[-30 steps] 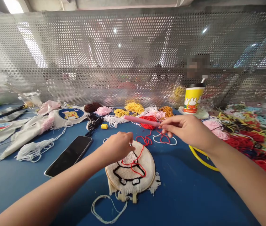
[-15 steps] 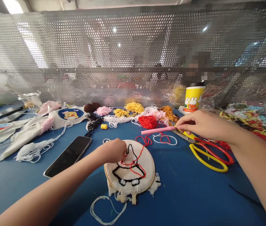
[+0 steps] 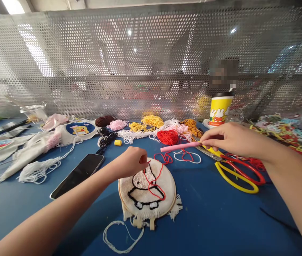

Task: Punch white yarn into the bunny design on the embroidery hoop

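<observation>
Two closed hands: left hand (image 3: 131, 166) pinches red yarn (image 3: 151, 179), right hand (image 3: 227, 138) the pink tool (image 3: 179, 146).

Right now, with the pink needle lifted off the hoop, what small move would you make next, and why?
Probably bring the right hand and its pink punch needle back to the embroidery hoop. Red yarn lies loose across it, and the left hand pinches that yarn at the rim.

I read a craft workshop: blue tabletop (image 3: 220, 220) strewn with yarn piles (image 3: 153, 122), embroidery hoop (image 3: 147, 188), scissors (image 3: 236, 170), perforated metal partition (image 3: 140, 60).
</observation>
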### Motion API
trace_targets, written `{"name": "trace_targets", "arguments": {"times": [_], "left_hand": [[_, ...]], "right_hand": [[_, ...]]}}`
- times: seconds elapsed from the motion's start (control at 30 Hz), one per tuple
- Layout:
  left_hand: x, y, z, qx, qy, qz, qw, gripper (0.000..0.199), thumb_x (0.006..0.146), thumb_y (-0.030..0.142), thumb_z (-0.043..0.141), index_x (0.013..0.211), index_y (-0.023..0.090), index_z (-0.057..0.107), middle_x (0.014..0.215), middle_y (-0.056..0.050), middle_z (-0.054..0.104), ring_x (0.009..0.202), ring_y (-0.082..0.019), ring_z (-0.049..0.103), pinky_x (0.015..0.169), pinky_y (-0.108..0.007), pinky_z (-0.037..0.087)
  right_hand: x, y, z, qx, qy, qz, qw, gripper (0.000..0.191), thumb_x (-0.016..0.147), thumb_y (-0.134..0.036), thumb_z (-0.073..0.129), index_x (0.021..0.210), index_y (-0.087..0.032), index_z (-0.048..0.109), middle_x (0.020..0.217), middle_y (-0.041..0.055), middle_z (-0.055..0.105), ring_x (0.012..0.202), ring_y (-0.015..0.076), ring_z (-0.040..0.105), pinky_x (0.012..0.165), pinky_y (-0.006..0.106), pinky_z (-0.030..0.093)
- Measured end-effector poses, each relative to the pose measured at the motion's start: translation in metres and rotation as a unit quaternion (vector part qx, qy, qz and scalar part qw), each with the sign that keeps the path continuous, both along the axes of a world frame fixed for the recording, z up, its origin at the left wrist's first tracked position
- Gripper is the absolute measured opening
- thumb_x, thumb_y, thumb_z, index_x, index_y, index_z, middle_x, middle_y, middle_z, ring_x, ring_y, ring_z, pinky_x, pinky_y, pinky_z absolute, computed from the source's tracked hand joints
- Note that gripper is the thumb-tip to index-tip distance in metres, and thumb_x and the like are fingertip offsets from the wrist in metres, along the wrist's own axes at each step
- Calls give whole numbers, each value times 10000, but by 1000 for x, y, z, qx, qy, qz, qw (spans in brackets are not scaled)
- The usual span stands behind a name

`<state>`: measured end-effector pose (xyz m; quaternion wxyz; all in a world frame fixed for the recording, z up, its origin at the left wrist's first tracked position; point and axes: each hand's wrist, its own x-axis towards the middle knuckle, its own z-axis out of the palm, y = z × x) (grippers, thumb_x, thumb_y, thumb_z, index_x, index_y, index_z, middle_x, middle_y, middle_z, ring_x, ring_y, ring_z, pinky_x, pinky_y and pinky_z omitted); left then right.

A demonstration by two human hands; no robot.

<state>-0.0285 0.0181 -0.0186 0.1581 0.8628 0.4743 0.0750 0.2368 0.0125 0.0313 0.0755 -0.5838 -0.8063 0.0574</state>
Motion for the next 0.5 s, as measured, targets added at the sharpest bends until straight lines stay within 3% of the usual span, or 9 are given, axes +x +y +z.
{"name": "trace_targets", "arguments": {"times": [0.1, 0.3, 0.5], "left_hand": [[-2, 2, 1, -17, -59, 6, 998, 63, 638, 209, 530, 614, 152, 543, 594, -12, 611, 547, -128, 559, 493, -219, 395], [0, 2, 4, -40, -205, 8, 978, 183, 704, 223, 531, 868, 152, 490, 725, -18, 645, 677, -102, 612, 605, -204, 474], [4, -5, 12, 3, -293, 9, 956, 107, 683, 244, 581, 707, 140, 590, 686, -19, 638, 638, -104, 590, 635, -237, 478]], "right_hand": [[0, 0, 1, -5, 13, 2, 1000, 255, 728, -321, 431, 750, -190, 648, 609, 21, 609, 529, 130, 502, 491, 235, 326], [-4, -6, 6, -12, 45, 16, 999, 226, 730, -286, 453, 735, -171, 647, 591, 28, 579, 524, 120, 469, 492, 242, 307], [-3, -8, 8, -21, 96, 9, 995, 231, 727, -322, 456, 721, -170, 630, 547, 12, 540, 486, 103, 430, 467, 237, 287]]}}
